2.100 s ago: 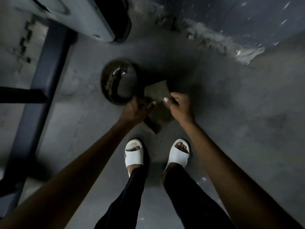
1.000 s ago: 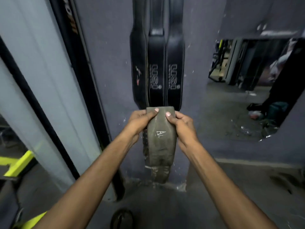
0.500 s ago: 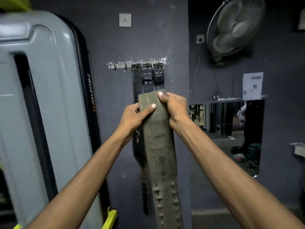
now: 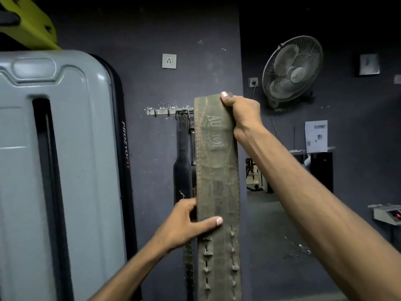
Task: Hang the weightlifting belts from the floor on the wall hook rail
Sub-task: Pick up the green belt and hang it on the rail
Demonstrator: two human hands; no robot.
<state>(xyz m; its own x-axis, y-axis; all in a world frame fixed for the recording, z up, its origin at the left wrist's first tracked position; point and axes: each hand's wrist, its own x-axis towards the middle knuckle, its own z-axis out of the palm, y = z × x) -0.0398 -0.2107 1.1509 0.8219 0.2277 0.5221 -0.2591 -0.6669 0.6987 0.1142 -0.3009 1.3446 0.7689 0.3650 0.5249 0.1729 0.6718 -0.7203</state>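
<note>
**Materials and shapes.** On my feed the olive belt is a long, flat strap of worn, matte leather-like stock. Pale stitching runs along its edges and curves across its face, and a faded round emblem with the letters "AU" is stamped near the top. The lower part carries two rows of punched holes with torn, frayed rims. The belt hangs upright in front of the dark painted wall. Its squared top end is level with the hook rail and hides the rail's right part. I cannot tell whether it touches the rail. The rail is a thin bare-metal strip with small hooks. The black belts hang from it just left of the olive belt. They are smooth and slightly glossy, narrow at the buckle end and wider below.

**Hand pose.** The right hand is raised at arm's length. It grips the belt's top right corner with the thumb hooked over the front face and the fingers behind. The left hand is lower and holds the belt's left edge just above the holes. Its thumb lies flat across the front, and its fingers are out of my sight behind the strap.

**Surroundings.**
- A grey moulded machine cover with rounded corners stands at left.
- A white socket plate is fixed above the rail.
- A wire-caged wall fan is mounted at right.
</note>
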